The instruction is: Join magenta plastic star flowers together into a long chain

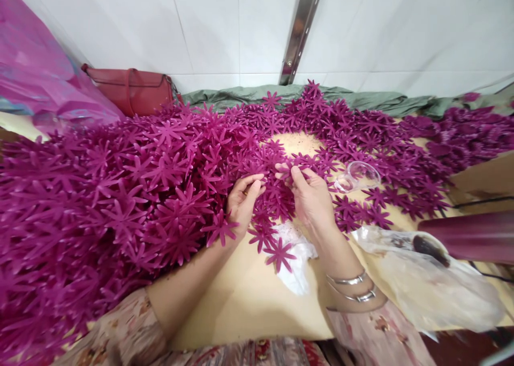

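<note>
Magenta star-shaped flower pieces (168, 168) with long narrow petals lie in a big heap on the left and spread across the table. In the middle my left hand (242, 203) is closed, its thumb and forefinger tips together beside the heap; whatever lies between them is too small to make out. Just right of it, my right hand (311, 195) pinches one magenta flower piece (286, 172) between thumb and fingers. A loose flower piece (280, 254) rests on a crumpled white tissue (299, 272) below the hands. Another flower piece (220, 227) touches my left wrist.
A clear plastic cup (363, 174) lies right of my right hand. Nearer me on the right is a clear plastic bag (437, 286) with a dark-stained opening, beside a maroon cylinder (469, 235). A red handbag (130, 90) stands at the back left, below the tiled wall (209, 29).
</note>
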Tool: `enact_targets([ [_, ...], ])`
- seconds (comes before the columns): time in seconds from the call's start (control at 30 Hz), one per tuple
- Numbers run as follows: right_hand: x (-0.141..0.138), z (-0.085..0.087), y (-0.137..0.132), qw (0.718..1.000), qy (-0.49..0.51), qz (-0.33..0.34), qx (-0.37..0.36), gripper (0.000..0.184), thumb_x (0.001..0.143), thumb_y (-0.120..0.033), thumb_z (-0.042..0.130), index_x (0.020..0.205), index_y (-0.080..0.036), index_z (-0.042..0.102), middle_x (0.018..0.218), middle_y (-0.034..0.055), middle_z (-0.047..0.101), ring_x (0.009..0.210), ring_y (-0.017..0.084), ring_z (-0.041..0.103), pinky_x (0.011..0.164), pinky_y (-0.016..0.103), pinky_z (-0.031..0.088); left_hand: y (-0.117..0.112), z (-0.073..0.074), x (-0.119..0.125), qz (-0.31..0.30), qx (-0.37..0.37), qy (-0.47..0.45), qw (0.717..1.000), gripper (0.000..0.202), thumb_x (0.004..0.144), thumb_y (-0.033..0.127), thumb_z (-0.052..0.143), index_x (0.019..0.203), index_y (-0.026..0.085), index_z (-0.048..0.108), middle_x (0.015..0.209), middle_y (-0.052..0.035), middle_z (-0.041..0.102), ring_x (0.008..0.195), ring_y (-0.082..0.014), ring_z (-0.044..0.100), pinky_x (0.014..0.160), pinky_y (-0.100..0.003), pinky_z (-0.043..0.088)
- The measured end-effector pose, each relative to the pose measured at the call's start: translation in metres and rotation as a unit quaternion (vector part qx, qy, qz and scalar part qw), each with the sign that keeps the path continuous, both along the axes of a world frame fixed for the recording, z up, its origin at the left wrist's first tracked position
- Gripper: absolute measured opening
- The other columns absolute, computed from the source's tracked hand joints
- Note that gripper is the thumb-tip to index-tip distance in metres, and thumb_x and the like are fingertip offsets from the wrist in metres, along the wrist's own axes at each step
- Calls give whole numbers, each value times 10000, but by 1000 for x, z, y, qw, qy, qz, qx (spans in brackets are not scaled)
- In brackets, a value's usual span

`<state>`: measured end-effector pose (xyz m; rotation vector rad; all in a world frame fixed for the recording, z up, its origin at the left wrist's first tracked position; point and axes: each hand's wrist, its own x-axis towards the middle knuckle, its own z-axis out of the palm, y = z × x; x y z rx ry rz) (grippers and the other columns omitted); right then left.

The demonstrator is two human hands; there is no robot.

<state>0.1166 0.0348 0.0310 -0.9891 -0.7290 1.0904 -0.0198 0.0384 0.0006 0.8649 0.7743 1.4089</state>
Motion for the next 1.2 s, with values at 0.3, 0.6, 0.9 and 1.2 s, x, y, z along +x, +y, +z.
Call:
enact_targets([
  [0.3,0,-3,-2,999,-46,-17,-2,237,764,-439,846,839,-232,757,815,2,785,776,191,712,806,344,579,1,-1,1,3,-4,1,1000,311,769,455,851,961,217,798,1127,-60,705,1019,-170,686,987,-352,591],
  [0.6,-3,-4,-7,987,-155,34,-7,221,826,-446,796,883,-236,757,857,-5,769,785,168,667,793,306,525,1,-2,2,12,1,18,1000,330,743,479,864,949,226,815,1088,-47,696,992,-170,690,957,-328,582],
  [0.9,-7,5,-12,933,-357,-34,29,285,881,-382,732,707,-226,569,674,-44,540,648,143,473,647,296,380,1,0,2,10,-28,-8,1000,398,718,485,882,982,212,761,985,-20,742,921,-146,698,939,-319,552],
  [1.2,-5,1,-15,770,-609,-104,159,219,916,-143,579,752,-256,487,775,23,565,792,232,497,771,394,387,-1,2,2,51,62,127,989,205,722,369,868,778,203,762,874,-12,654,825,-141,642,876,-293,521],
])
